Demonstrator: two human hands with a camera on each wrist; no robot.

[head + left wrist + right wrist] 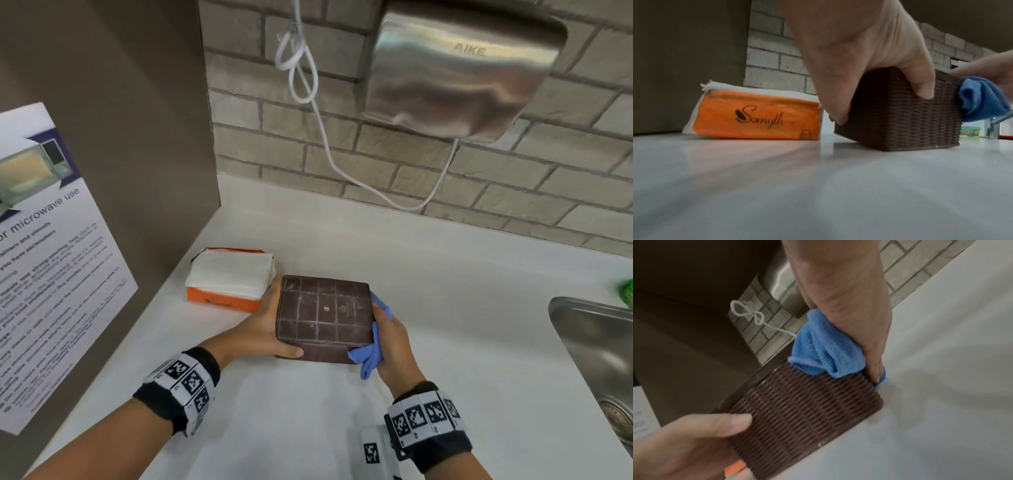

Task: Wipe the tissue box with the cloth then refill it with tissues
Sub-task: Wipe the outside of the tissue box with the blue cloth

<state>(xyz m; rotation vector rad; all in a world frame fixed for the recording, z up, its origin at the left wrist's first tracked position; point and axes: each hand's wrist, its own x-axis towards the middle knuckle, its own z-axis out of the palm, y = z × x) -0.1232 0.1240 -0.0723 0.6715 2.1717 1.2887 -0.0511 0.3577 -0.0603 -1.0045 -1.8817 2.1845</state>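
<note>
A brown woven tissue box (323,317) stands upside down on the white counter (445,308), its gridded base facing up. My left hand (270,325) grips its left side, thumb on the near wall (920,84). My right hand (394,342) holds a bunched blue cloth (371,353) pressed against the box's right wall (807,410); the blue cloth (824,353) bulges from under the palm. An opened orange pack of white tissues (229,282) lies just left of the box, with its orange side (756,116) showing in the left wrist view.
A steel sink (596,356) is sunk into the counter at right, with a green object (627,291) behind it. A metal hand dryer (459,68) and its white cable (318,113) hang on the brick wall. A brown panel with a microwave notice (44,257) stands at left.
</note>
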